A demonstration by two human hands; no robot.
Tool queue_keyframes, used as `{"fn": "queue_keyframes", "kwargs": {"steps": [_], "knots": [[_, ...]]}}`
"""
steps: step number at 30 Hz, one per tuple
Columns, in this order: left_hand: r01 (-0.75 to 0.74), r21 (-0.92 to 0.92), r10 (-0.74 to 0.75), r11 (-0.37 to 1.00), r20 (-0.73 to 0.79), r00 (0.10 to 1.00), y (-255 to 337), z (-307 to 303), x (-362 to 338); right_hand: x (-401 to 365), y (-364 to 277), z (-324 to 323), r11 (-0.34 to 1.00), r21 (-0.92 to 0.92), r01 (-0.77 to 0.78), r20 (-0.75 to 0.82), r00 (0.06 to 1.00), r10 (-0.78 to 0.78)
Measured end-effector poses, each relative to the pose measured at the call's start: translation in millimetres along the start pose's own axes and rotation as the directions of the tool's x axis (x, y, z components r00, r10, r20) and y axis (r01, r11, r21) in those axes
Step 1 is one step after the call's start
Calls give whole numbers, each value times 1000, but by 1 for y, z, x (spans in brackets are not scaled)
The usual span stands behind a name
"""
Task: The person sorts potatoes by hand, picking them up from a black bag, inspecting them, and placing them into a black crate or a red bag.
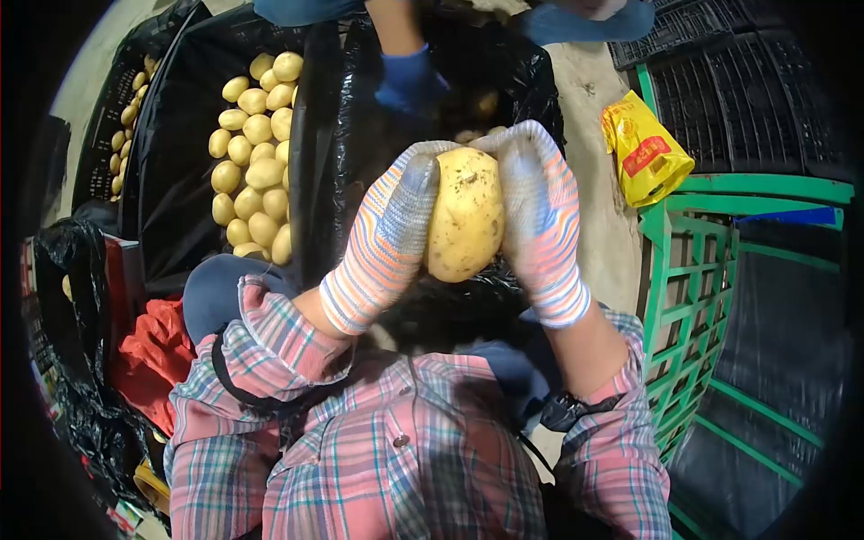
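A large yellow potato (465,220) with dark specks of dirt is held up in front of me, between both hands. My left hand (389,236), in a striped knit glove with a grey-blue thumb, is closed against its left side. On its right side presses my right hand (538,216), gloved the same way. The fingers of both hands curl behind the potato and are partly hidden. Below the hands lies a crate lined with black plastic (531,81), its inside dark, with a few potatoes faintly showing.
Many potatoes (261,171) lie in a black-lined crate on the left. Another person's blue-gloved hand (409,83) reaches into the crate ahead. To the right are a yellow bag (646,151), a green crate (688,306) and stacked black crates (729,99). Red cloth (157,360) lies lower left.
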State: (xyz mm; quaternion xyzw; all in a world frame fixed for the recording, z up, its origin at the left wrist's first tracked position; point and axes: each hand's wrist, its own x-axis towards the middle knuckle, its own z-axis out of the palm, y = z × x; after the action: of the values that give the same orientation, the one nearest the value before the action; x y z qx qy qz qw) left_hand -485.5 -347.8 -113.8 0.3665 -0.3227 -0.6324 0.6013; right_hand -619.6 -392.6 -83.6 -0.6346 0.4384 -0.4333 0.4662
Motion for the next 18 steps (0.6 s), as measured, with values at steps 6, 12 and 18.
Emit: {"fn": "queue_keyframes", "kwargs": {"steps": [6,12,18], "knots": [[206,-312,-220,928,-10,975,7,9,-2,-2,-3,-4,895,356,-270,96,963,253],[256,-375,-210,891,160,964,13,11,0,-8,0,-8,942,-244,231,30,973,-231],[451,-556,-379,698,248,892,1,-1,4,-6,-20,-16,976,-7,-218,49,975,218]]}}
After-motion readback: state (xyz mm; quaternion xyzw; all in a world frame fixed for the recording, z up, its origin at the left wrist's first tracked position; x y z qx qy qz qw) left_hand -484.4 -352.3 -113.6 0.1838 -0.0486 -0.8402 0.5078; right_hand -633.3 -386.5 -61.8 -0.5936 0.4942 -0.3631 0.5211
